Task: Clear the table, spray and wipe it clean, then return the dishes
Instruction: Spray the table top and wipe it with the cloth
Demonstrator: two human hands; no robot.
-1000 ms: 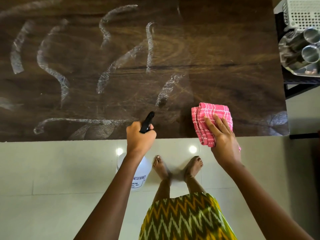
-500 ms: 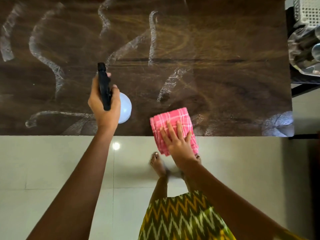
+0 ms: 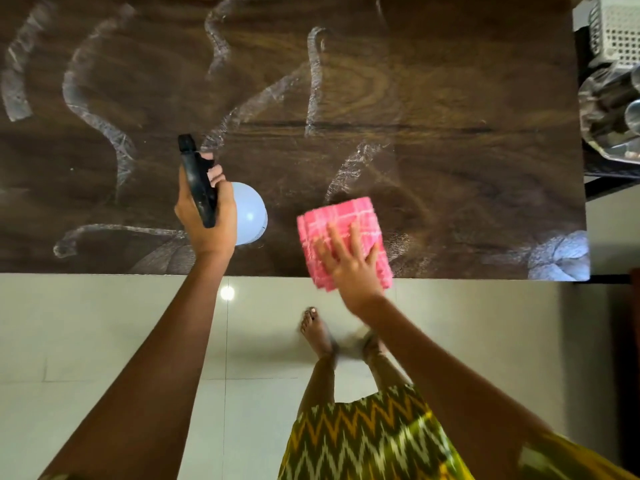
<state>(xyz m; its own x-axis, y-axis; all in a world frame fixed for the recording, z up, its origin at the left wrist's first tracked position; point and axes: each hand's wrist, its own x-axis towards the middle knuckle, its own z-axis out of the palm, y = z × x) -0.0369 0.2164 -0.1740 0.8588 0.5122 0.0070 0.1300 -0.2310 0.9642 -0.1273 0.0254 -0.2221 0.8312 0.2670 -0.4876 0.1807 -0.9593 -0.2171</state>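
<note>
The dark wooden table (image 3: 450, 81) is streaked with white curls of spray foam (image 3: 93, 109). At its near edge lies a folded pink checked cloth (image 3: 339, 216), with the right hand (image 3: 349, 268) flat on it, fingers spread. Left of it, the left hand (image 3: 207, 220) curls round the black trigger head of a white spray bottle (image 3: 251, 213) over the tabletop. Steel dishes (image 3: 613, 109) and a white basket (image 3: 620, 29) sit beyond the table's right end.

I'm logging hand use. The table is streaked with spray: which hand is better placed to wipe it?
Probably the right hand: it presses flat on the folded pink cloth at the table's near edge. The left hand is occupied, gripping the spray bottle by its black trigger head.
</note>
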